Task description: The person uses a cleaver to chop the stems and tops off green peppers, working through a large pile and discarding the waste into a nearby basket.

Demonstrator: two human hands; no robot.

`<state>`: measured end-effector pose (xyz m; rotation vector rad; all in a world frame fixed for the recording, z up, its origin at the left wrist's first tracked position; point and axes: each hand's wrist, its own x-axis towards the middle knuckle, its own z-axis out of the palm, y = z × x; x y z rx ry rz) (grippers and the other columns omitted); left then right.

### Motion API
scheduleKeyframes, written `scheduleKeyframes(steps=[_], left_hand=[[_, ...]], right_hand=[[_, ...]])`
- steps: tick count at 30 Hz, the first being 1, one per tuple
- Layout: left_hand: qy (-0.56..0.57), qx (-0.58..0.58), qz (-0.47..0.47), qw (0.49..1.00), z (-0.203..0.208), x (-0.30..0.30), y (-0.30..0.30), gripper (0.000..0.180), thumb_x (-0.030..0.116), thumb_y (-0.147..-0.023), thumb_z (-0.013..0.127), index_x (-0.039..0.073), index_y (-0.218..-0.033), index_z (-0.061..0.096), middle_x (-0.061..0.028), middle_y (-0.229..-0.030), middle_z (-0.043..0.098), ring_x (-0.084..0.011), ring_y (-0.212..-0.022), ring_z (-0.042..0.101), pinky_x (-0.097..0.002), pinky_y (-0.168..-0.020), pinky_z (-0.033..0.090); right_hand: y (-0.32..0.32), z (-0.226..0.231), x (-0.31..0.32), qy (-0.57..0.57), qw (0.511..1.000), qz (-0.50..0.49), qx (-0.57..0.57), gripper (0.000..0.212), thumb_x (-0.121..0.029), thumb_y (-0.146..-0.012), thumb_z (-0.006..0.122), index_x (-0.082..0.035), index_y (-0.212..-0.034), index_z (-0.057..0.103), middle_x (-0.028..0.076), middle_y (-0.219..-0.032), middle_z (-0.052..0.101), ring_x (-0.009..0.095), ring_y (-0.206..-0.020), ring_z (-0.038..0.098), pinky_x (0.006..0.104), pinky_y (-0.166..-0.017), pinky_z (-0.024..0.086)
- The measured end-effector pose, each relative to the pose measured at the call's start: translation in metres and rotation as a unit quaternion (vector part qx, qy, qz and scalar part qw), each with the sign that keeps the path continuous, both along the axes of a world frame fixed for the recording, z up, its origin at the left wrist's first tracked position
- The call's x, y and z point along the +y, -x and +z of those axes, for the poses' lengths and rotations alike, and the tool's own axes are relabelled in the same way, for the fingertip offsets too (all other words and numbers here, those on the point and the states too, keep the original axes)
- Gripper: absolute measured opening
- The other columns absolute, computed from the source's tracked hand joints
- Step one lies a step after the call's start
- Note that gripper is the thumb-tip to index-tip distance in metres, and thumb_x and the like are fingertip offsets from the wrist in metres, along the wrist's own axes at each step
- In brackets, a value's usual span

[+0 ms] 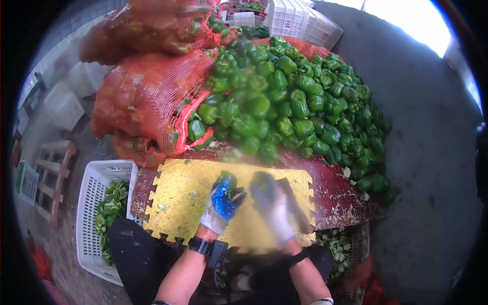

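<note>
The left hand (pixel 222 202) curls its blue-coated glove (pixel 220 195) partly closed round a glossy green pepper (pixel 228 179) over the puzzle-toothed yellow mat (pixel 178 201); the right hand (pixel 275 203) is blurred (its opening and grip I can't tell). Mat shows between them. Lobed peppers (pixel 305 109) heap at one o'clock; the maroon worktop (pixel 341 201) ends at three, grey floor (pixel 432 152) beyond.
</note>
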<state>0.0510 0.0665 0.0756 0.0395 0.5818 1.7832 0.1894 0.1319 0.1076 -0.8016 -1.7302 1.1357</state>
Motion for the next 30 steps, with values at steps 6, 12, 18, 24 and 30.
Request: scheduleKeyframes(steps=[6, 12, 18, 24, 30], left_hand=[[-0.105, -0.083, 0.114, 0.984, -0.001, -0.037, 0.018, 0.026, 0.027, -0.094, 0.046, 0.008, -0.102, 0.06, -0.009, -0.101, 0.063, -0.0234, -0.095, 0.059, -0.0353, -0.088, 0.047], [-0.166, -0.178, 0.191, 0.951, 0.024, -0.08, 0.11, 0.024, 0.023, -0.092, 0.049, 0.003, -0.081, 0.057, -0.0103, -0.078, 0.057, -0.0205, -0.077, 0.054, -0.0356, -0.083, 0.047], [-0.252, -0.237, 0.333, 0.877, 0.063, -0.119, 0.18, 0.04, 0.025, -0.087, 0.058, -0.001, -0.117, 0.049, -0.014, -0.117, 0.057, -0.0296, -0.111, 0.051, -0.0415, -0.103, 0.037], [-0.193, -0.093, 0.253, 0.943, 0.003, -0.067, 0.136, 0.046, 0.031, -0.091, 0.05, 0.002, -0.128, 0.045, -0.0165, -0.127, 0.05, -0.0297, -0.113, 0.051, -0.0444, -0.101, 0.04], [0.044, 0.169, 0.131, 0.976, 0.027, -0.04, 0.048, 0.034, 0.021, -0.089, 0.055, 0.009, -0.121, 0.053, -0.0071, -0.104, 0.06, -0.0226, -0.082, 0.062, -0.0384, -0.08, 0.051]], right_hand=[[0.067, 0.038, -0.062, -0.282, 0.871, 0.129, -0.381, 0.072, -0.03, -0.065, 0.075, -0.014, -0.129, 0.048, 0.016, -0.127, 0.046, 0.034, -0.119, 0.042, 0.0497, -0.099, 0.031], [0.072, 0.04, -0.038, -0.254, 0.959, 0.054, -0.116, 0.044, -0.017, -0.077, 0.071, -0.011, -0.117, 0.053, 0.015, -0.108, 0.057, 0.032, -0.101, 0.054, 0.0413, -0.091, 0.04], [0.013, -0.04, 0.098, -0.232, 0.875, -0.218, -0.365, 0.093, -0.031, -0.069, 0.078, -0.006, -0.141, 0.024, 0.028, -0.136, 0.035, 0.046, -0.123, 0.037, 0.0551, -0.1, 0.034], [0.034, -0.06, 0.158, 0.026, 0.905, -0.147, -0.399, 0.097, -0.035, -0.069, 0.077, -0.008, -0.143, 0.02, 0.025, -0.139, 0.035, 0.04, -0.123, 0.042, 0.0423, -0.103, 0.036], [-0.003, -0.054, 0.142, 0.184, 0.976, 0.024, -0.114, 0.074, -0.018, -0.075, 0.074, -0.005, -0.137, 0.035, 0.016, -0.122, 0.055, 0.027, -0.108, 0.055, 0.0333, -0.091, 0.045]])
